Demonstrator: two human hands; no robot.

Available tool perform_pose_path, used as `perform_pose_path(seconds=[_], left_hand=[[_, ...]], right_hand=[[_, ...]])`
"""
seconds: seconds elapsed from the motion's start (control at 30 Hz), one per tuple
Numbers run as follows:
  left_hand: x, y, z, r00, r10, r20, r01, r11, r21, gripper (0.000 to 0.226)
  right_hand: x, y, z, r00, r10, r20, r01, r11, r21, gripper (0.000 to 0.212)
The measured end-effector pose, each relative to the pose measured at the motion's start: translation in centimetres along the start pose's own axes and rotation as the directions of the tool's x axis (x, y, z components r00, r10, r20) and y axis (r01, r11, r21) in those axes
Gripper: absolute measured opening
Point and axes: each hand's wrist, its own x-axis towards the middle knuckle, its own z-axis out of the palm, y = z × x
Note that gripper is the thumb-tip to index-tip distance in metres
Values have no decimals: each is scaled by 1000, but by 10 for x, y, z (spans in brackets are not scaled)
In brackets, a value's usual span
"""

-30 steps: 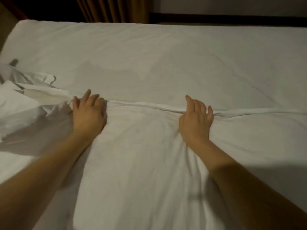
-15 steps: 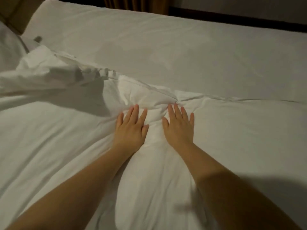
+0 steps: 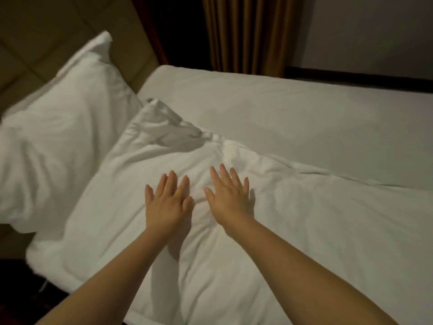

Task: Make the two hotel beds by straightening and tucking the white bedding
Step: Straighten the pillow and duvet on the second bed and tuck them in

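A thick white quilted duvet [image 3: 304, 231] covers the near half of the bed. Its far edge forms a raised, rumpled ridge that runs from near the pillow on the left across to the right edge of the view. Beyond that ridge the smooth white fitted sheet [image 3: 304, 113] lies bare and nearly flat as far as the bed's far side. Both of the person's bare forearms reach in from the bottom of the view. The left hand [image 3: 167, 202] lies palm down on the duvet just short of the ridge, its fingers [image 3: 172, 181] straight and slightly spread, gripping nothing. The right hand [image 3: 230, 198] lies just beside it in the same way, palm down, its fingers [image 3: 225, 174] straight and fanned, holding no cloth. The two thumbs are close together but apart, with a shallow crease of fabric between them. How hard the palms bear on the duvet cannot be told. Just past the fingertips the duvet's edge is bunched into a small knot of folds [image 3: 210, 138], and from there a turned-back corner flap [image 3: 164, 127] in shadow slants up to the left. Left of the duvet a plump white pillow [image 3: 58, 141] leans against the tan padded headboard [image 3: 46, 43], its lower side touching the duvet's left edge. Behind the bed hang brown pleated curtains [image 3: 248, 31], with a pale plain wall [image 3: 375, 31] to their right and a dark strip [image 3: 351, 78] along the foot of that wall.
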Motion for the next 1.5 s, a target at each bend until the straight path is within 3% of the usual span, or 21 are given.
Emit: perform_pose_path(seconds=[0.13, 0.23, 0.43, 0.67, 0.8, 0.9, 1.0, 1.1, 1.27, 1.37, 1.5], left_hand=[[22, -70, -12, 999, -24, -49, 25, 1000, 15, 68], [52, -102, 2, 996, 52, -68, -49, 998, 37, 62], [136, -155, 54, 997, 60, -47, -63, 996, -70, 54], [160, -162, 128, 997, 73, 12, -70, 980, -184, 50], [168, -160, 137, 994, 75, 86, -58, 981, -183, 54], [152, -153, 123, 996, 66, 67, -53, 981, -185, 54], [125, -112, 92, 996, 63, 70, -44, 970, -241, 53], [88, -49, 73, 982, 176, 72, -151, 953, -262, 52], [32, 59, 65, 941, 333, 58, -318, 931, -180, 53], [-8, 128, 66, 924, 375, 80, -358, 918, -170, 62], [-43, 230, 70, 907, 415, 66, -402, 904, -146, 58]], right_hand=[[28, -64, 17, 997, -51, 58, 53, 998, -41, 61], [64, -90, 41, 997, 36, 66, -27, 990, -141, 68], [160, -127, 85, 989, 148, -10, -146, 954, -262, 72], [218, -117, 147, 986, 169, 0, -151, 881, -449, 70], [228, -111, 155, 989, 147, 16, -127, 898, -422, 68], [206, -111, 143, 996, 94, 4, -87, 933, -348, 61], [153, -103, 122, 997, 41, -64, -58, 953, -296, 53], [98, -68, 93, 991, 80, -103, -106, 956, -272, 51], [6, 44, 36, 951, 227, -212, -280, 922, -267, 49], [-50, 111, 15, 942, 227, -248, -290, 920, -263, 51], [-107, 198, -14, 934, 214, -284, -301, 902, -308, 52]])
